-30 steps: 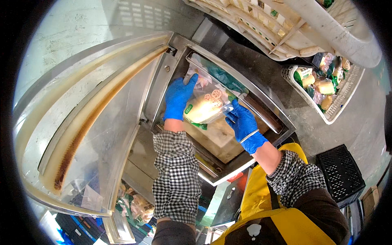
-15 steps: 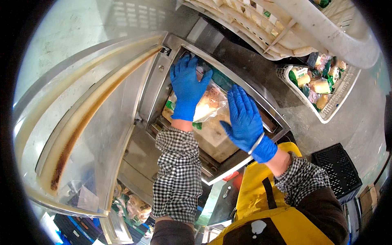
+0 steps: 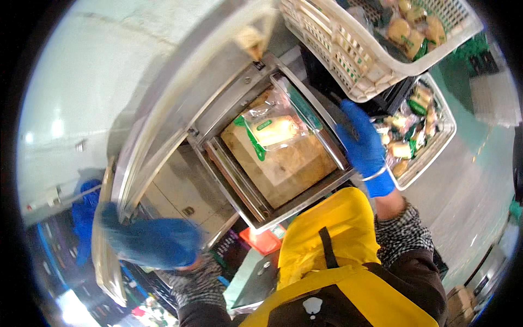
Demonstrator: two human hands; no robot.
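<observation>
Hands now out of chamber [image 3: 234, 107], bag [image 3: 277, 132] lying inside on board [image 3: 305, 166]; left hand [image 3: 155, 240] blurred, at lid [image 3: 180, 103] edge, cannot tell grip; right hand [image 3: 362, 143] empty, fingers stretched forward, beside chamber

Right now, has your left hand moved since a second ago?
Yes: the left hand went out of the machine, left and downward in view, near the open lid.

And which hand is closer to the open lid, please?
Left. The left hand is near the lid, at its lower end, contact unclear; the right hand is across the machine, by its right rim.
</observation>
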